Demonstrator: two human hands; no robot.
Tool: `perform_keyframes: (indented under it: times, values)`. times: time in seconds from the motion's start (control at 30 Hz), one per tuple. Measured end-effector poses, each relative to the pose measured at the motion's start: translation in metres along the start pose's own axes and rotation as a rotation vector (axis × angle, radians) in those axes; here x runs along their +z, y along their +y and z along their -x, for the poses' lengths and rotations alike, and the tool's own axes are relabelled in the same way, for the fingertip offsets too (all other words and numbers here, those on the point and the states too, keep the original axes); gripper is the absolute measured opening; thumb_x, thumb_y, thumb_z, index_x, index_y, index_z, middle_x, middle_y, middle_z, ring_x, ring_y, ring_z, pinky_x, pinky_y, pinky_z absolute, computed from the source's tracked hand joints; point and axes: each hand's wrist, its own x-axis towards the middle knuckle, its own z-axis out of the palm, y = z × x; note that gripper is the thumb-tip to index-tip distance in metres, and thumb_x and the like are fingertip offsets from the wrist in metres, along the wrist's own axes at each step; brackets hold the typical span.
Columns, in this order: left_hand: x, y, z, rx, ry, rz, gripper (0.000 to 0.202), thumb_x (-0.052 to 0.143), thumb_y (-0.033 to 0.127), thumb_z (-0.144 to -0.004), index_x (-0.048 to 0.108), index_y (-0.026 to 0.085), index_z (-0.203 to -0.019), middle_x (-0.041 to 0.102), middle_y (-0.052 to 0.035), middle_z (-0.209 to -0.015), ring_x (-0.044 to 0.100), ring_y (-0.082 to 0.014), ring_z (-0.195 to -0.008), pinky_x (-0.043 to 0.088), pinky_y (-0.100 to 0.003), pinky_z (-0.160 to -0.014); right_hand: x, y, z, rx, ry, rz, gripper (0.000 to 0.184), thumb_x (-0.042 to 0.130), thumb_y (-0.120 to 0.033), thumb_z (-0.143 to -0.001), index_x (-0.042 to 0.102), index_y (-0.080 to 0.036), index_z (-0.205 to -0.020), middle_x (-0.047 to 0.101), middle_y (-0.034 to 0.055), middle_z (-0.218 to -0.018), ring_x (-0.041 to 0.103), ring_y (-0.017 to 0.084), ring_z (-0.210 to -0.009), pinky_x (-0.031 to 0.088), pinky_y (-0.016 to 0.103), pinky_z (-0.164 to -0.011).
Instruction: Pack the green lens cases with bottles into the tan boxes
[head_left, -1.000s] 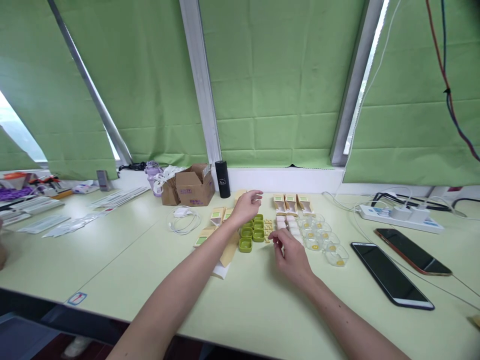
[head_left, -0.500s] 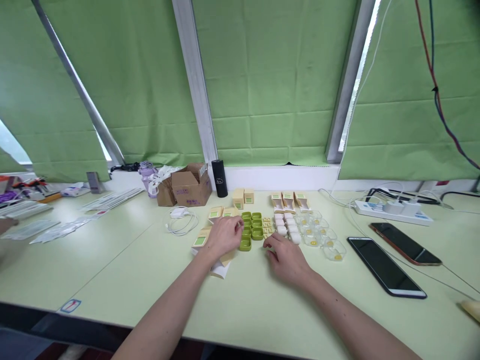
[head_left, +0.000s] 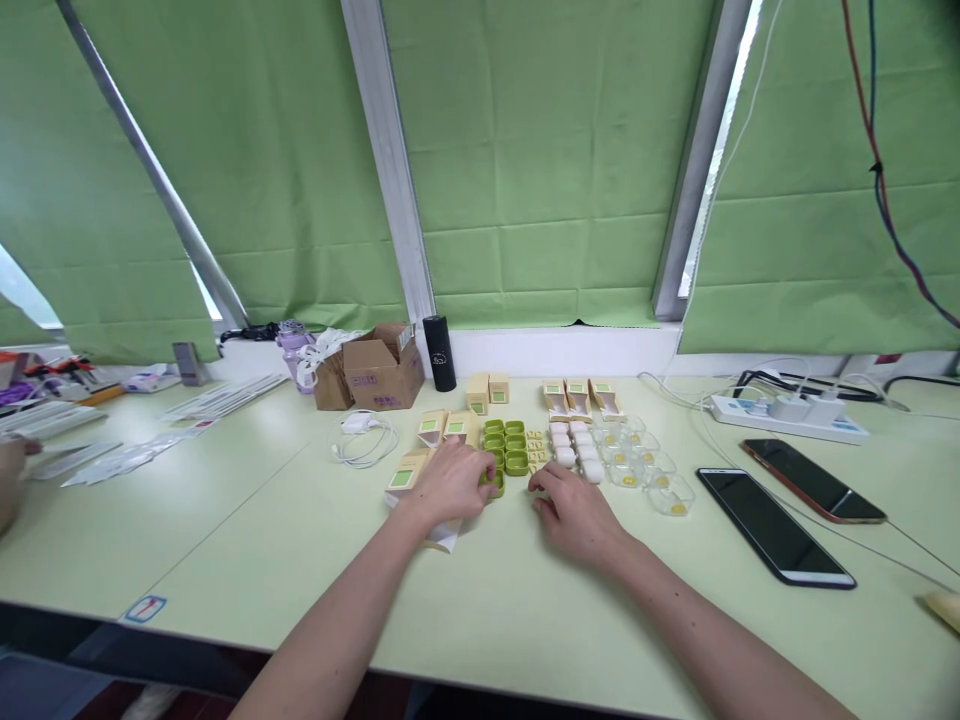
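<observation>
My left hand [head_left: 454, 482] reaches over the near end of two rows of small green square boxes [head_left: 516, 462]. Its fingers are closed on the rim of the nearest left box, partly hiding it. Across from it, my right hand [head_left: 576, 512] rests low over the table, fingers loosely bent and thumb apart, with nothing visible in them. Just beyond its fingertips lie small yellow pieces [head_left: 535, 445] and rows of white and pale pink rounded cases [head_left: 592, 470]. Cream cartons with green labels [head_left: 405, 475] lie beside and partly under my left hand.
Clear plastic cups with yellow bits [head_left: 670, 495] stand right of the white cases. Two phones [head_left: 776, 527] and a power strip [head_left: 791, 418] lie farther right. Cream cartons [head_left: 577, 400], a black bottle [head_left: 439, 354], a cardboard box [head_left: 384, 370] and a coiled white cable [head_left: 365, 440] sit behind. Another person's hand [head_left: 11, 475] shows far left.
My left hand has come down and nearer to me, from above the left row onto its nearest green box. My right hand has barely moved. The other person's hand has come farther into view.
</observation>
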Motion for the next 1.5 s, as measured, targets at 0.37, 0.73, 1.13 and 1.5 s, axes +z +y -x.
perform_keyframes:
  times: [0.37, 0.73, 1.13, 1.5]
  values:
    - [-0.001, 0.003, 0.002, 0.038, -0.045, -0.113, 0.006, 0.068, 0.016, -0.077, 0.066, 0.021, -0.077, 0.076, -0.0056, -0.073, 0.070, -0.0277, -0.075, 0.040, -0.043, -0.088, 0.002, 0.002, -0.002, 0.014, -0.006, -0.018, 0.021, 0.058, -0.009, -0.096, 0.066, -0.021, -0.111, 0.070, 0.0064, -0.117, 0.068, 0.021, -0.098, 0.036, 0.031, -0.072]
    - [0.000, 0.010, 0.002, 0.053, -0.058, -0.166, 0.008, 0.066, 0.014, -0.077, 0.069, 0.022, -0.077, 0.076, -0.0064, -0.073, 0.069, -0.0269, -0.072, 0.040, -0.043, -0.088, 0.002, 0.002, -0.002, 0.025, -0.011, -0.011, 0.023, 0.060, -0.008, -0.095, 0.066, -0.021, -0.113, 0.070, 0.0068, -0.120, 0.068, 0.021, -0.102, 0.039, 0.031, -0.074]
    - [0.004, 0.009, 0.003, 0.038, -0.017, -0.102, 0.012, 0.070, 0.012, -0.071, 0.065, 0.022, -0.070, 0.073, -0.0067, -0.066, 0.066, -0.0287, -0.067, 0.041, -0.046, -0.087, 0.001, 0.000, -0.001, 0.029, -0.018, -0.002, 0.022, 0.059, -0.008, -0.096, 0.066, -0.021, -0.112, 0.070, 0.0073, -0.119, 0.068, 0.021, -0.100, 0.037, 0.031, -0.071]
    - [0.006, 0.017, 0.001, 0.068, -0.069, -0.139, 0.011, 0.067, 0.010, -0.069, 0.067, 0.021, -0.071, 0.073, -0.0078, -0.068, 0.065, -0.0272, -0.067, 0.039, -0.043, -0.081, 0.003, 0.002, -0.002, 0.020, -0.007, -0.020, 0.024, 0.060, -0.007, -0.095, 0.065, -0.021, -0.114, 0.070, 0.0071, -0.121, 0.068, 0.021, -0.101, 0.038, 0.031, -0.073]
